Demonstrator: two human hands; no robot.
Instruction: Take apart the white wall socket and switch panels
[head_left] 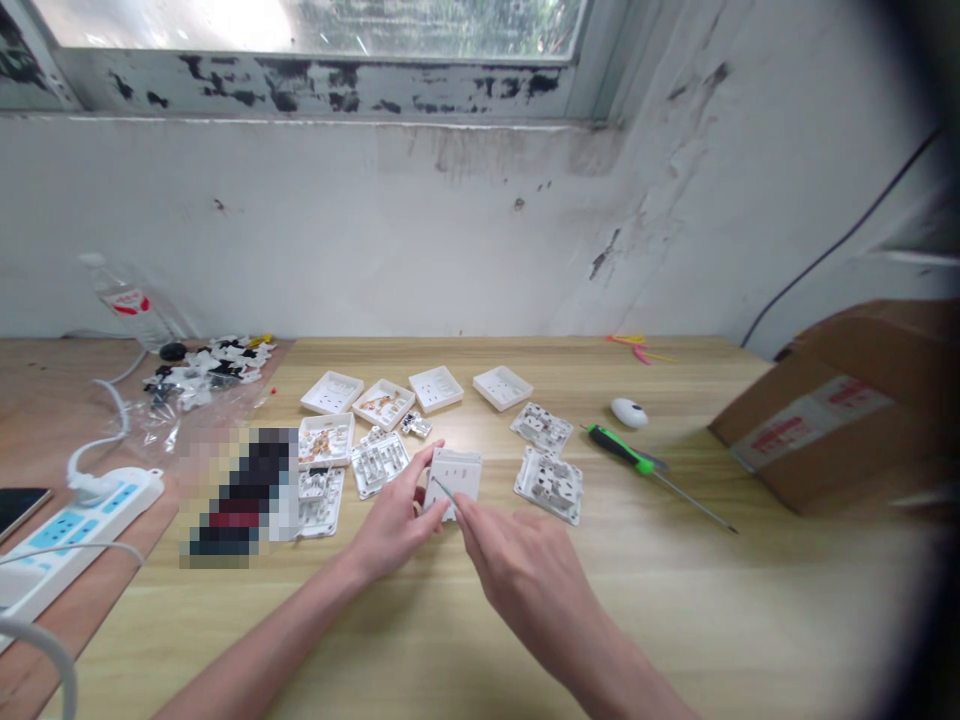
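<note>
We pinched the white plate by its left side, over the worktop, with our left hand; our right hand, at its near right, pinched a thin rod slanting far-left across the plate's face.

no legible text, blurred red print on bottle label, carton tape

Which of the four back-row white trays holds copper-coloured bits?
The second tray from the left: copper-coloured bits lie inside it; the other three show none.
</note>
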